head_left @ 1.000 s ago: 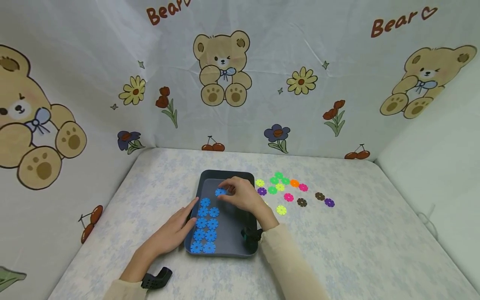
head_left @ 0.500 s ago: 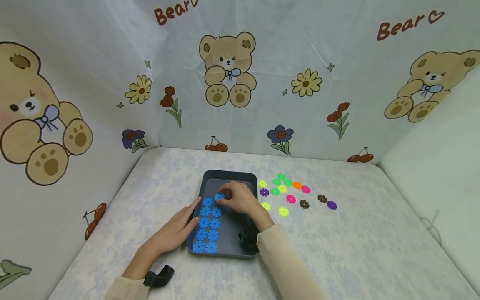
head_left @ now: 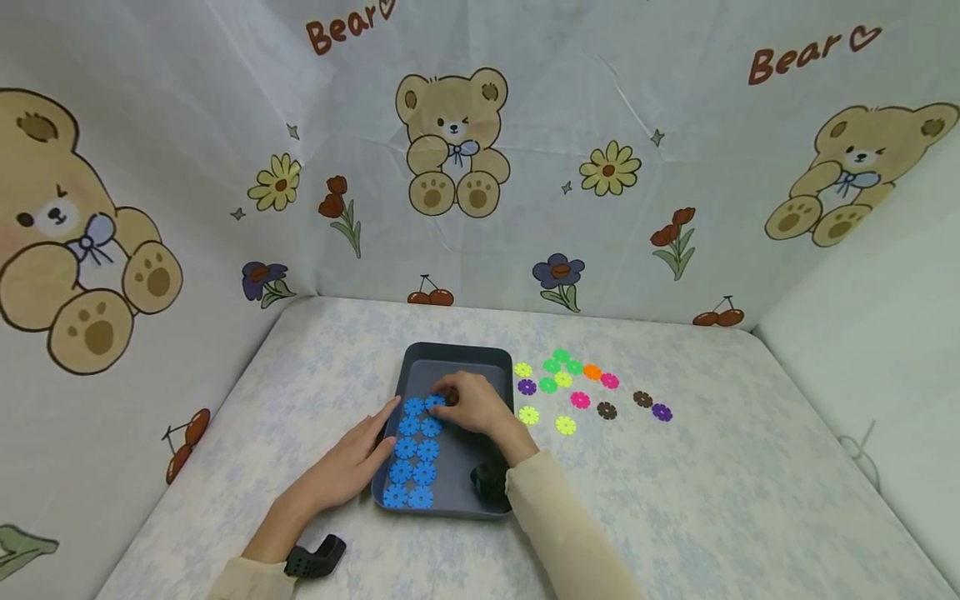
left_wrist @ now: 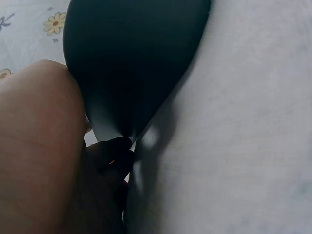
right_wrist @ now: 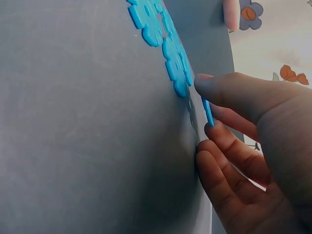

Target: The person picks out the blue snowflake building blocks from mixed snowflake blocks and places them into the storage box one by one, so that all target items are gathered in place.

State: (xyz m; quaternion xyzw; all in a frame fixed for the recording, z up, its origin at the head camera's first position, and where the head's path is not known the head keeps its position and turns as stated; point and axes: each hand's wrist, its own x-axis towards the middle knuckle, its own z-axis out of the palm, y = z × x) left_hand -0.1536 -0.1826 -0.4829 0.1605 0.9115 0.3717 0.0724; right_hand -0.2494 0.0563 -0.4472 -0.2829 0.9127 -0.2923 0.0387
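My right hand [head_left: 480, 408] pinches a blue notched plastic disc [head_left: 434, 404] between thumb and fingers over the dark grey tray [head_left: 459, 477]. In the right wrist view the held disc [right_wrist: 208, 112] is seen edge-on, close to the tray floor. Two columns of flat blue discs [head_left: 406, 448] lie along the tray's left side, and the held one is at the top of the right column. My left hand [head_left: 351, 462] rests against the tray's left edge with its fingers extended. The left wrist view shows the tray's outer wall [left_wrist: 136, 53] beside that hand.
Loose discs in green, yellow, pink, purple, brown and orange [head_left: 592, 372] lie on the table to the right of the tray. A patterned bear cloth [head_left: 480, 242] hangs behind. A white cable [head_left: 862, 454] is at the far right.
My right hand has brought the blue disc down toward the near side, up to the head of the right column. The left hand stays on the tray's edge.
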